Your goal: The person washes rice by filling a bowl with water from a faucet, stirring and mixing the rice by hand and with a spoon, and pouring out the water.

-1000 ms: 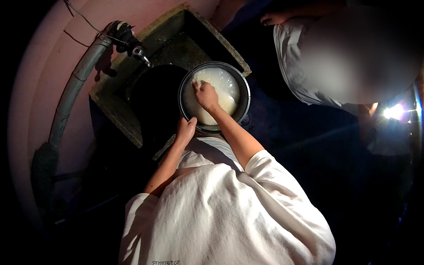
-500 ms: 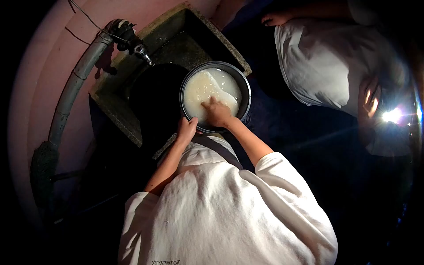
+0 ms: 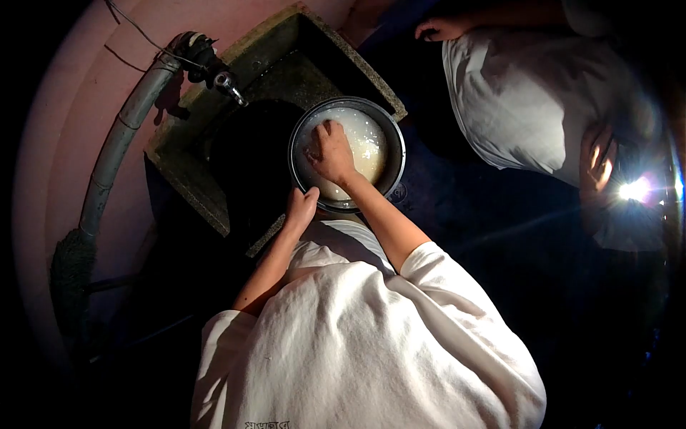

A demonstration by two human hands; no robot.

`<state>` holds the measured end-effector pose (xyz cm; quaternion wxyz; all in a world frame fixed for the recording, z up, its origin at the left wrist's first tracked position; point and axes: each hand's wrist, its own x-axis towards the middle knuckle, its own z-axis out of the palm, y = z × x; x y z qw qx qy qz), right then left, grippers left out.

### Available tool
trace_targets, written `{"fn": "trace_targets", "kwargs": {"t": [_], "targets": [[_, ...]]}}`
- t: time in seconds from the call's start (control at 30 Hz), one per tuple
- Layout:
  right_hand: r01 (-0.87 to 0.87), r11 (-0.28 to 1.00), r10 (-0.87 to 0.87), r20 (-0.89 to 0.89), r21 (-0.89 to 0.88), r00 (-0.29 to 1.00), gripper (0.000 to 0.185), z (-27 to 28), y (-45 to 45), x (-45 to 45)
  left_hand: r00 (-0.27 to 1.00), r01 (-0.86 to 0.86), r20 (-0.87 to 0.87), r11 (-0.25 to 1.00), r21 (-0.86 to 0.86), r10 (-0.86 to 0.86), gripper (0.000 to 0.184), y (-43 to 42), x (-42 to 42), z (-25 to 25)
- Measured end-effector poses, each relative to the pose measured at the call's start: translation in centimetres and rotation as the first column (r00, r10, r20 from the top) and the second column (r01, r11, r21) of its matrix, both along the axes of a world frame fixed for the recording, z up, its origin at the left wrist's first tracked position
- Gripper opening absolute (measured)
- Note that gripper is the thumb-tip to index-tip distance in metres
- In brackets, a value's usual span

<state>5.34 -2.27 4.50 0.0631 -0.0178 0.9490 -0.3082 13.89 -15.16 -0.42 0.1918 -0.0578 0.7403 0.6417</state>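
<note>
A round dark metal pot holds cloudy whitish liquid with small pale grains or bubbles in it. My left hand grips the pot's rim at the lower left, thumb on top. Inside the pot, toward its left side, is my right hand, its fingers bent down into the liquid. The fingertips are under the surface, and whether they hold anything is hidden.
Behind the pot lies a stone basin with a metal tap over it, joined to a grey pipe. A person in pale clothing is at the upper right. A bright light shines at the right.
My right hand has moved from the lower middle of the pot up and left, and the liquid's surface is now more stirred. My left hand keeps its grip on the rim.
</note>
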Motion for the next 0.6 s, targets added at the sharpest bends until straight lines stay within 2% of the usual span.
{"fn": "trace_targets", "kwargs": {"t": [0.07,0.1,0.17,0.2,0.27,0.33,0.37,0.43,0.47,0.53,0.57,0.6], "targets": [[-0.031,0.998,0.037,-0.106,0.060,0.994,0.055,0.0,0.0,-0.1,0.998,-0.063,0.027,0.998,0.029,0.062,0.027,0.2,0.2,-0.2],[-0.032,0.998,0.038,-0.105,0.060,0.994,0.055,0.1,0.1,0.1,0.998,-0.064,0.028,0.998,0.030,0.063,0.027,0.4,0.0,0.7],[-0.193,0.968,0.174,0.125,0.160,0.977,0.064,0.6,0.6,1.3,0.928,-0.172,0.362,0.963,0.206,0.088,0.027,0.6,-0.6,3.3],[-0.278,0.941,0.229,0.241,0.194,0.943,0.070,0.8,0.9,1.9,0.928,-0.173,0.362,0.963,0.205,0.090,0.027,0.6,-0.5,3.4],[-0.300,0.926,0.252,0.216,0.228,0.943,0.073,0.6,1.2,2.9,0.941,-0.134,0.333,0.967,0.215,0.056,0.027,0.5,-0.6,3.3],[-0.319,0.929,0.239,0.354,0.188,0.904,0.059,1.6,1.7,3.3,0.948,-0.117,0.312,0.976,0.183,0.055,0.022,0.6,-0.5,3.5],[-0.319,0.929,0.239,0.352,0.189,0.905,0.059,0.8,2.2,3.6,0.954,-0.100,0.294,0.984,0.148,0.052,0.018,0.6,-0.4,3.6],[-0.346,0.915,0.250,0.382,0.208,0.890,0.042,-1.0,3.5,4.4,0.957,-0.093,0.286,0.983,0.161,0.044,0.019,0.6,-0.4,3.5],[-0.345,0.915,0.250,0.379,0.208,0.891,0.042,-1.6,4.0,4.6,0.960,-0.088,0.279,0.981,0.173,0.037,0.019,0.6,-0.4,3.3],[-0.079,0.962,0.007,0.262,0.263,0.965,0.028,-2.3,5.0,4.8,0.957,-0.124,0.282,0.976,0.178,0.071,0.020,0.8,-0.2,2.3],[-0.048,0.959,-0.005,0.187,0.281,0.982,0.025,-2.6,5.6,4.8,0.951,-0.162,0.289,0.970,0.183,0.105,0.020,0.8,-0.1,1.8],[-0.047,0.959,-0.006,0.187,0.280,0.982,0.025,-2.0,6.0,4.4,0.952,-0.162,0.289,0.970,0.182,0.104,0.020,0.8,-0.1,1.6]]}}
